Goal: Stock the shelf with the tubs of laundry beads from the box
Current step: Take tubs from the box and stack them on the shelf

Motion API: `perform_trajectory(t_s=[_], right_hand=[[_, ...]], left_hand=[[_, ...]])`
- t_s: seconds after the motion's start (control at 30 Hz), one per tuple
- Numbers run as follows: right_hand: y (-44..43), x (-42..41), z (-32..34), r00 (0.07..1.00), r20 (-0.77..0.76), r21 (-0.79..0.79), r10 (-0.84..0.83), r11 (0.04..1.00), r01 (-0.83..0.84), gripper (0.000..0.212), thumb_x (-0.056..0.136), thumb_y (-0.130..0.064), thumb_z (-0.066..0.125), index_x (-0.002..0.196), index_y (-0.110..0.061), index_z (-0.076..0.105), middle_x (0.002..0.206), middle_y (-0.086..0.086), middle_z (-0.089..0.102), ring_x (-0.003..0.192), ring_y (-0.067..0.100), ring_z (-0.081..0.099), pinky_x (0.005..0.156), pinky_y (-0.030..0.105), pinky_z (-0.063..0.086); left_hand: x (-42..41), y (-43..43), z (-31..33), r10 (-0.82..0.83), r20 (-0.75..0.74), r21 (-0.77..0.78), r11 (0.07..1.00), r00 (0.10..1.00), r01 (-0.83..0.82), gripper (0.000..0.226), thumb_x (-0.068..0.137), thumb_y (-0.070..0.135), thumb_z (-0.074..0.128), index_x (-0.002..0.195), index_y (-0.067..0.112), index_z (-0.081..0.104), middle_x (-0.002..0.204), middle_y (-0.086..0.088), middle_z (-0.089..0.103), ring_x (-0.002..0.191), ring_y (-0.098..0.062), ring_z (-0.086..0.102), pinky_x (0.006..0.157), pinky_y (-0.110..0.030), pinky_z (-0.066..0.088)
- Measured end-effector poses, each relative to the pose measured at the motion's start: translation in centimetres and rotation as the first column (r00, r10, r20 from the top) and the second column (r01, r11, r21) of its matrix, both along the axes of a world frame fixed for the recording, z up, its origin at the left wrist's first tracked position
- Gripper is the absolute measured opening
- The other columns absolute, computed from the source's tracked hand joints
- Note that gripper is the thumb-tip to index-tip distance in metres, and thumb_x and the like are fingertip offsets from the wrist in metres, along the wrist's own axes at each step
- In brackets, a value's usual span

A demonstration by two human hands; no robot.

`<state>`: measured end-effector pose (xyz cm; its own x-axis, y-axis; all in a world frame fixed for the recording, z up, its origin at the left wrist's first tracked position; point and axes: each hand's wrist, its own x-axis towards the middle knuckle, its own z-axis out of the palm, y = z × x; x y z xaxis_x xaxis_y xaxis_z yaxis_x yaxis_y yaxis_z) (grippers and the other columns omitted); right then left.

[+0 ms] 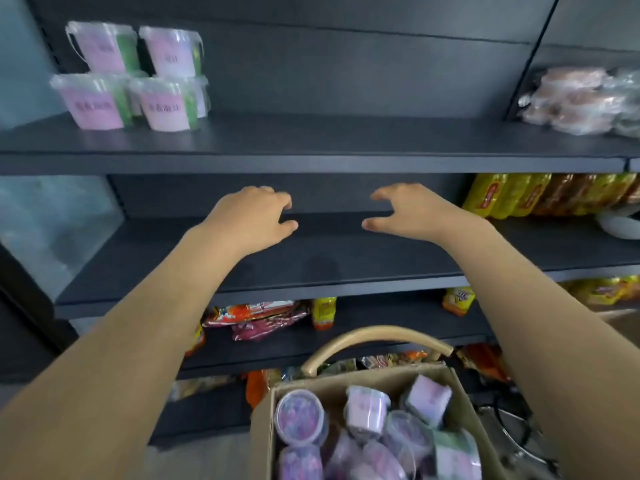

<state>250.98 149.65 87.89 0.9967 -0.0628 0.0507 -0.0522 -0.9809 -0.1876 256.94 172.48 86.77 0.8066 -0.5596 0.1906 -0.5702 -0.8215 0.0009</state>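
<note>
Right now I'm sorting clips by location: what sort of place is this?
Likely a small shop: dark metal shelving, yellow snack packets on display, pink-labelled clear plastic tubs stacked up top.

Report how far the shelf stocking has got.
Done: at least four stocked tubs stand two high at the left end of the top shelf. In hand: nothing; the left hand and right hand hover empty, fingers loosely curled, before the middle shelf. Left: the box holds several remaining tubs.
</note>
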Motion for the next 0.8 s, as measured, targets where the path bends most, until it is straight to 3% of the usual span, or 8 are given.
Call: perform_trajectory(t_s=[0.33,0.47,0.67,0.8], right_hand=[[-0.7,-4.2,-14.9,0.955,-0.281,0.031,-0.097,0.993,0.110,0.062,0.086,-0.047,0.058,0.137,-0.013,0.045,0.138,0.011,0.049,0.126,0.027,0.045,0.102,0.035,0.040],[-0.8,-5.5,-20.5,0.921,-0.371,0.053,-0.119,0.987,0.149,0.040,0.085,-0.042,0.059,0.113,-0.013,0.059,0.114,0.011,0.061,0.110,0.029,0.056,0.082,0.033,0.043],[-1.0,-7.4,-28.4,0.866,-0.494,0.053,-0.080,0.991,0.122,0.043,0.088,-0.041,0.056,0.118,-0.009,0.053,0.118,0.012,0.060,0.109,0.029,0.055,0.083,0.035,0.043],[-1.3,-8.3,-33.6,0.821,-0.566,0.056,-0.073,0.990,0.127,0.050,0.090,-0.041,0.054,0.130,-0.010,0.049,0.124,0.011,0.059,0.116,0.029,0.053,0.090,0.037,0.045]], left_hand=[[-3.3,0.0,-14.2,-0.050,-0.180,0.021,0.998,0.982,0.055,0.042,0.094,0.042,0.042,0.129,0.020,0.048,0.127,-0.003,0.053,0.116,-0.022,0.050,0.086,-0.035,0.044],[-4.0,0.3,-20.3,-0.052,-0.239,0.054,0.996,0.970,0.067,0.041,0.092,0.043,0.043,0.123,0.018,0.054,0.123,-0.001,0.058,0.111,-0.020,0.055,0.086,-0.032,0.045],[-6.0,-0.1,-28.0,0.001,-0.371,0.110,0.993,0.928,0.043,0.037,0.093,0.041,0.042,0.120,0.018,0.053,0.118,-0.002,0.058,0.110,-0.023,0.054,0.086,-0.033,0.044],[-7.6,-0.4,-33.2,0.105,-0.455,0.109,0.992,0.884,-0.061,0.035,0.093,0.039,0.042,0.117,0.016,0.056,0.116,-0.002,0.061,0.106,-0.022,0.057,0.081,-0.031,0.046]])
